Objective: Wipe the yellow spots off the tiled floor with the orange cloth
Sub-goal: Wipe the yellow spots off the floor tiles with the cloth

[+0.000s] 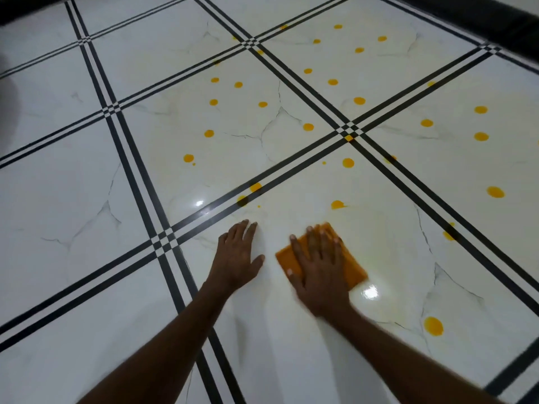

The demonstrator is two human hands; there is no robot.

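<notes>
My right hand [319,269] lies flat on a folded orange cloth [354,269], pressing it onto the white marbled tiled floor [87,228]. My left hand [237,255] rests palm-down on the bare tile just left of the cloth, fingers together, holding nothing. Several yellow spots dot the tiles beyond and to the right: one [337,204] just ahead of the cloth, one [433,326] to the near right, and one [495,192] farther right. The tile under my hands shows a faint yellowish smear.
Black double grout lines [163,217] cross the floor in a grid. A dark wall base [495,18] runs along the far right edge. Bright light reflections [370,293] sit on the glossy tile beside the cloth.
</notes>
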